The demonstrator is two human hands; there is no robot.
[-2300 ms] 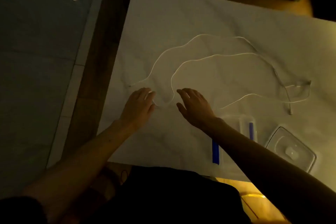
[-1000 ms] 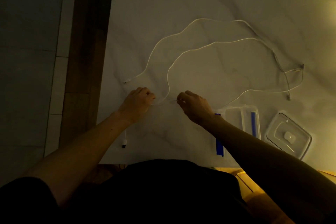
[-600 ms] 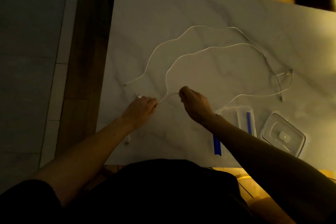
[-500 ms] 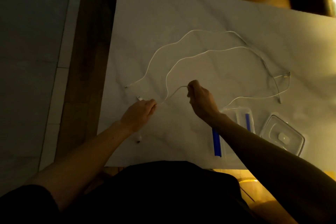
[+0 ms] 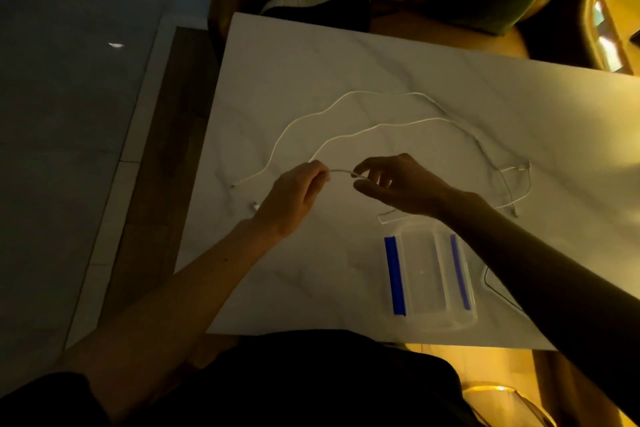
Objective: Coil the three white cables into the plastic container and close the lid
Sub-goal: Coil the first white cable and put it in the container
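head cam | worn above, looks steeply down and forward | close over table [image 5: 311, 62] near edge

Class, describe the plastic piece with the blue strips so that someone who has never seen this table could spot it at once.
Start at the white marble table and go to its near edge, on the person's right. There, under the right forearm, lies a clear plastic piece. Two parallel blue strips mark it out from the thin white cables farther back.

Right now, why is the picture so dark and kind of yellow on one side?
Head view: the room is dim, with warm yellow light falling from the right, so the table glows there and fades grey on the left. The right hand and its arm show as dark shapes against it, the left hand is lit more. The cable between them still shows, and the table edges look skewed by the wide lens.
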